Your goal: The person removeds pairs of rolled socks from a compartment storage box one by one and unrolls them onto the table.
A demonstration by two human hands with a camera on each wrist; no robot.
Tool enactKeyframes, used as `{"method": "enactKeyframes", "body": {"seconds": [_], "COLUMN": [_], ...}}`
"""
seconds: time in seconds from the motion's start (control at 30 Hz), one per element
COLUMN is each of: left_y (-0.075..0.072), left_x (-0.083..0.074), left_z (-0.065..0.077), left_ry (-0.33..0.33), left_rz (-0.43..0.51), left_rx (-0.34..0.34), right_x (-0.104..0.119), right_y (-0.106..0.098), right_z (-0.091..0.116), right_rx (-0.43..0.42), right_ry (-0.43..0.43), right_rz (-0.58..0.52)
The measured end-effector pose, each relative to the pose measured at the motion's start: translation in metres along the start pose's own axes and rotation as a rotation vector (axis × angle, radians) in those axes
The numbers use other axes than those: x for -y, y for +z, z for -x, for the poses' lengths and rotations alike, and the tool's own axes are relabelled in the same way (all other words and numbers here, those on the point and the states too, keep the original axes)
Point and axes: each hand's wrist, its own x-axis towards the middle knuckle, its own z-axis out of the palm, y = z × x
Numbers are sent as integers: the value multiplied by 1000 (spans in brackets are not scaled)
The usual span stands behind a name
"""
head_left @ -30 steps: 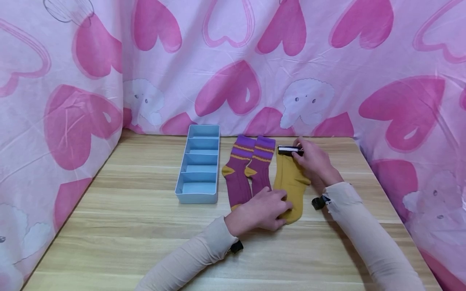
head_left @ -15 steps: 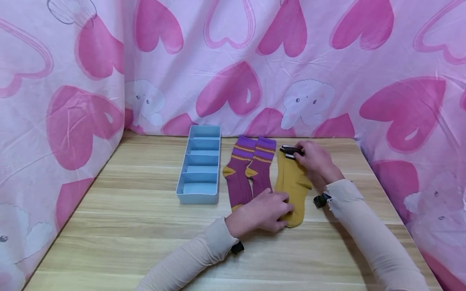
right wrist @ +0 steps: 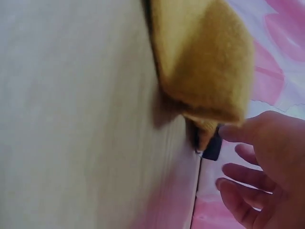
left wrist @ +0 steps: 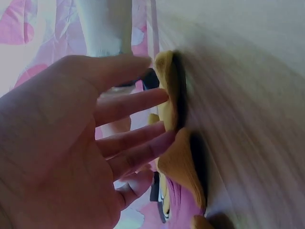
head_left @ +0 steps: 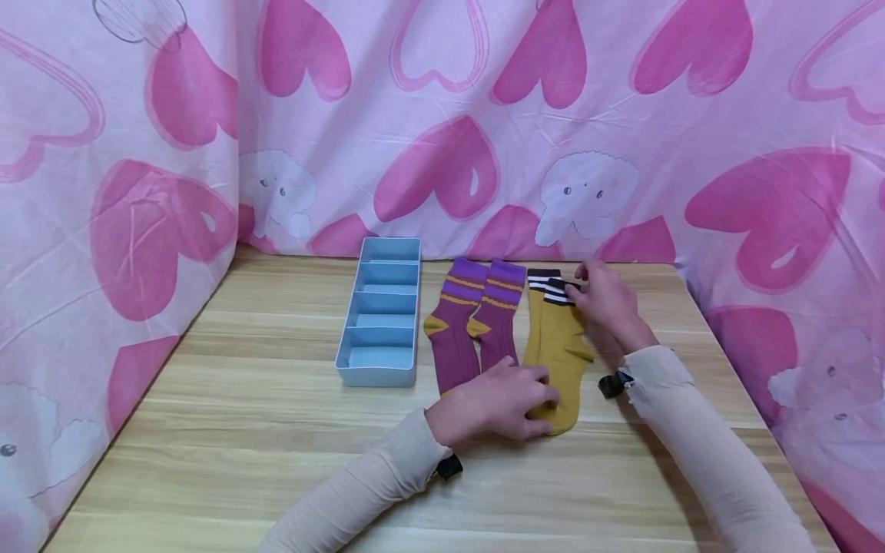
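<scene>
Two mustard-yellow socks [head_left: 563,353] lie overlapped on the table, their black cuffs with white stripes [head_left: 561,295] toward the back. My left hand [head_left: 501,399] rests at their toe end, fingers spread and slightly bent; the left wrist view shows the left hand [left wrist: 95,138] with its fingertips against the yellow fabric. At the upper sock's cuff is my right hand [head_left: 608,303], thumb touching or just beside it. In the right wrist view the right hand [right wrist: 267,167] has its fingers apart, not closed on the cuff. A pair of purple-and-maroon socks [head_left: 456,346] lies left of the yellow ones, toes partly hidden by my left hand.
A pale blue box [head_left: 376,376] with several compartments stands left of the purple socks. Behind the wooden table [head_left: 242,430] hangs a pink heart-print cloth [head_left: 332,153], which also covers both sides.
The upper yellow sock's cuff, earlier held folded over by my right hand, now lies flat with both striped cuffs showing. My right fingers have loosened. The left hand stays at the toes.
</scene>
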Motion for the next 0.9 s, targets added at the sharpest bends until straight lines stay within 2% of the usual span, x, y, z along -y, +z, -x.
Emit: {"method": "enactKeyframes", "body": {"seconds": [0.13,0.23,0.3,0.4,0.5,0.9], "left_y": [4,7,10,15,19,20], "left_x": [6,11,15,19,23,21], "left_z": [-4,-9,-12,-15,-16,-17], "left_ry": [-18,-74,-129,-192,-211,-252], "left_rz": [11,-72,-134,-164,-152,-139], "left_rx": [-91,-173,-200,-182,-161,-163], "right_x": [-1,-3,-4,-8,-11,-24], "right_y": [-5,-7,-8,-8,-8,-11], "right_z": [9,16,20,26,31,37], "right_rx": [4,69,134,226,278,264], "right_ry": [-48,-118,-135,-132,-147,-225], "right_rz": [-35,-102,-150,-166,-157,-158]}}
